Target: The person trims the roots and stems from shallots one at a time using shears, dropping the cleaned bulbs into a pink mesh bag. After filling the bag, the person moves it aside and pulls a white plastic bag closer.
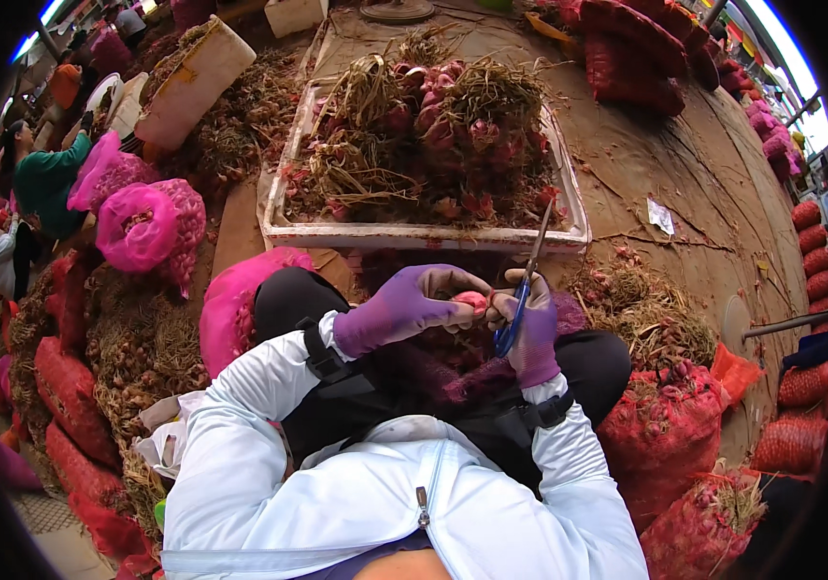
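My left hand (414, 304), in a purple glove with pale fingertips, pinches a pink shallot (473, 303) in front of my lap. Close beside it, my right hand (530, 324) in a matching glove grips blue-handled scissors (513, 324), their blades pointing up and away from me. The right fingertips also reach the shallot's right end. A purple mesh bag (457, 372) lies between my knees under both hands. Just beyond stands a shallow white foam box (375, 235) heaped with bunches of shallots (433, 126) on dry stalks.
A pink mesh bag (230, 314) rests by my left knee. Filled red mesh bags (665, 435) stand at my right, near a pile of dry stalks (646, 314). More pink bags (139, 227) are at the left, where a person in green (47, 184) sits. A white box (192, 87) is tilted there.
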A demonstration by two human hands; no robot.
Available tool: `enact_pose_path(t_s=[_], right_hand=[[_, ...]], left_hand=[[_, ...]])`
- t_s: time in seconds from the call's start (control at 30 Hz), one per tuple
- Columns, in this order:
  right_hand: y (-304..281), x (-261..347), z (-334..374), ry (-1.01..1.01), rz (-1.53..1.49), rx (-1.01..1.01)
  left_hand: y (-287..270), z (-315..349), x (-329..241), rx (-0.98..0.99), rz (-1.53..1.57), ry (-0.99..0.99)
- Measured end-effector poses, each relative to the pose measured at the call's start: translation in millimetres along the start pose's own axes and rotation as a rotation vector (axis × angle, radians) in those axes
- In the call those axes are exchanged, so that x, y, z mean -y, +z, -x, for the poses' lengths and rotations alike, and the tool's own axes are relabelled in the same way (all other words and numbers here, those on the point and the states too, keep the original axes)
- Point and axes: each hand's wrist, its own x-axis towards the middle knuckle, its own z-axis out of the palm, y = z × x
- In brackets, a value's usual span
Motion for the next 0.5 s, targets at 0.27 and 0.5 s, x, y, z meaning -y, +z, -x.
enact_pose_path(t_s=[0.27,0.5], right_hand=[[-46.0,32.2,-77.4,-0.441,0.878,-0.152],[-90.6,55.2,-193.0,-0.909,1.475,-0.051]], left_hand=[[-110.5,78.3,-45.1,-0.579,-0.182,0.353],[-270.7,217.7,112.4,-1.048,-0.28,-0.407]])
